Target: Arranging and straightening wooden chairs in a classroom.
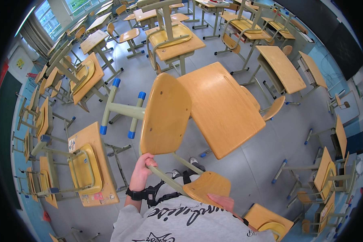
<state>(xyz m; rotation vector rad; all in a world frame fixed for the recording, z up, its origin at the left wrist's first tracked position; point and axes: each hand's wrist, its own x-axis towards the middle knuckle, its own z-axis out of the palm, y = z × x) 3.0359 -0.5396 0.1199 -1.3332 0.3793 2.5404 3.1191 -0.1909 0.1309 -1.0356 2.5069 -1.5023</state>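
Note:
A school chair with a wooden seat (166,116) and pale green metal frame is lifted and tilted before me, its blue-capped feet pointing left. My left hand (147,165) is closed around the frame tube by the seat's lower edge. At the wooden backrest (213,186), close to my torso, my right hand (222,202) lies against the near edge; its fingers are partly hidden, so the grip is unclear. Just right of the seat stands a wooden school desk (222,109), its top bare.
To the left, a desk (109,181) carries an upturned chair (87,169). More desks with upturned chairs stand ahead, such as one desk (181,50), and along both sides. A single desk (281,69) is at the right. My shoes (193,161) are on the grey floor.

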